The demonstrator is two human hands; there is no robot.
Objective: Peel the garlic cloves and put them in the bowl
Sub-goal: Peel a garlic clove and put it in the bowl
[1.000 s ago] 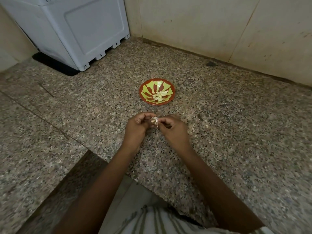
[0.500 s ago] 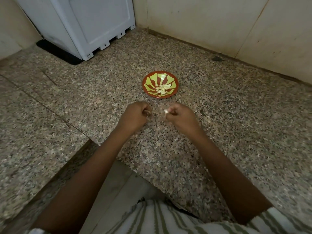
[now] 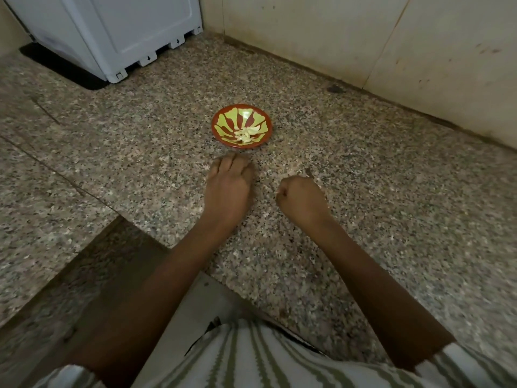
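Note:
A small red bowl [image 3: 223,123] with a yellow-green pattern stands on the speckled granite counter [image 3: 391,197]. Several pale peeled garlic cloves [image 3: 247,133] lie in it, toward its near right side. My left hand [image 3: 228,186] is palm down just short of the bowl. Its fingers are bunched and point at the counter, and whatever is under them is hidden. My right hand [image 3: 300,197] hovers to the right of the left hand as a closed fist, with thumb against forefinger and nothing showing in it.
A white appliance [image 3: 126,32] on a black mat [image 3: 70,71] stands at the far left. Tiled walls [image 3: 363,37] close off the back and right. The counter's front edge [image 3: 134,228] drops off at the lower left beside my left forearm.
My hands have come apart from working a clove together. The left hand has moved forward toward the bowl with its fingers lowered. The white bit seen at the right fingertips no longer shows.

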